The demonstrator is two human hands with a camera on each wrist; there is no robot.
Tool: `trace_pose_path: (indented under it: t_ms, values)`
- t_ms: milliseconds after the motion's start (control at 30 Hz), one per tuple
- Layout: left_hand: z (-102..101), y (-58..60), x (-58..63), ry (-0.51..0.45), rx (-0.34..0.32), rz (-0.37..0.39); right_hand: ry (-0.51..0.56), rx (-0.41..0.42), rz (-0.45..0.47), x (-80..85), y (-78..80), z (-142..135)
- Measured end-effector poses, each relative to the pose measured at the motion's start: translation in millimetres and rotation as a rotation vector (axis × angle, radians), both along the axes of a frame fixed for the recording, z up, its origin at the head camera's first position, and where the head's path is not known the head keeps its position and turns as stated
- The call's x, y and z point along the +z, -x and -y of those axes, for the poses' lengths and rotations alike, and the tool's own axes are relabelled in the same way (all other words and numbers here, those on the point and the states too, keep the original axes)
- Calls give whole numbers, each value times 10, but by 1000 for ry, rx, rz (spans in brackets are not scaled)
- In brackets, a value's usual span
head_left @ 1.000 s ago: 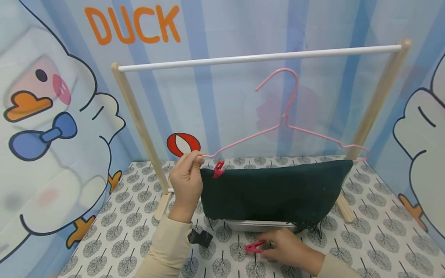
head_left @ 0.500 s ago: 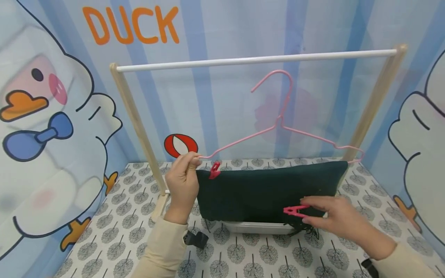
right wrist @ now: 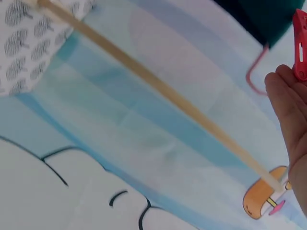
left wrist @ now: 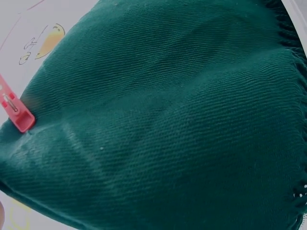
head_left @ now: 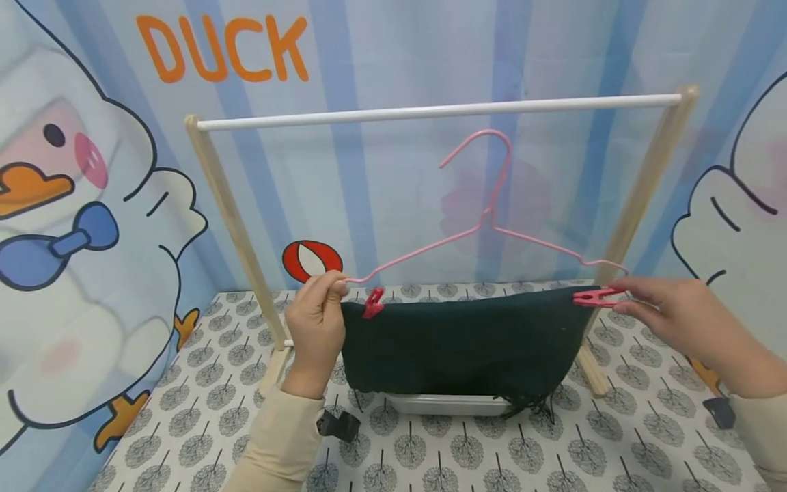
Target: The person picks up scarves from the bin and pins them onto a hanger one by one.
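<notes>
A dark green fringed scarf (head_left: 461, 348) hangs folded over the lower bar of a pink hanger (head_left: 424, 257). My left hand (head_left: 316, 324) grips the hanger's left end. Beside it, a red clothespin (head_left: 373, 303) is clipped on the scarf's top edge; the left wrist view shows this clothespin (left wrist: 19, 115) against the ribbed cloth. With thumb and fingers, my right hand (head_left: 695, 318) pinches a second red clothespin (head_left: 593, 297), its nose overlapping the scarf's upper right corner. The right wrist view catches this second clothespin (right wrist: 300, 48) only partly, at the frame edge.
Behind the hanger stands a rack with a white rail (head_left: 430, 113) and wooden posts (head_left: 230, 225). Under the scarf, a pale shallow tray (head_left: 443, 404) sits on the tree-print tablecloth (head_left: 406, 458). A duck-print curtain (head_left: 393, 184) closes off the back and sides.
My right hand has lifted the second clothespin from low over the table, up and right to the scarf's upper right corner. My left hand keeps its grip on the hanger.
</notes>
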State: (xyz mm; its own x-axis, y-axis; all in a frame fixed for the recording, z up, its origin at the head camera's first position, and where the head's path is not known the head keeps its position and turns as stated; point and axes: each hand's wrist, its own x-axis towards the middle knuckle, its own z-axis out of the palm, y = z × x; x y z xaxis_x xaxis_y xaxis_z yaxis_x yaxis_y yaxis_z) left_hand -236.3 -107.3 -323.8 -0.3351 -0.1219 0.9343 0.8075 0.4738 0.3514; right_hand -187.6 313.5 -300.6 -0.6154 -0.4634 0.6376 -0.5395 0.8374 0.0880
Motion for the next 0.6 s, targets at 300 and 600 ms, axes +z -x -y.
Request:
trace_pose_path:
  t_ms: [300,600]
  values:
    - [-22,6,11,5,-26,-5,-69,-134,48,159,-3,3]
    - [-65,-24,49,2,-67,5,-92,-66,-28,121,0,82]
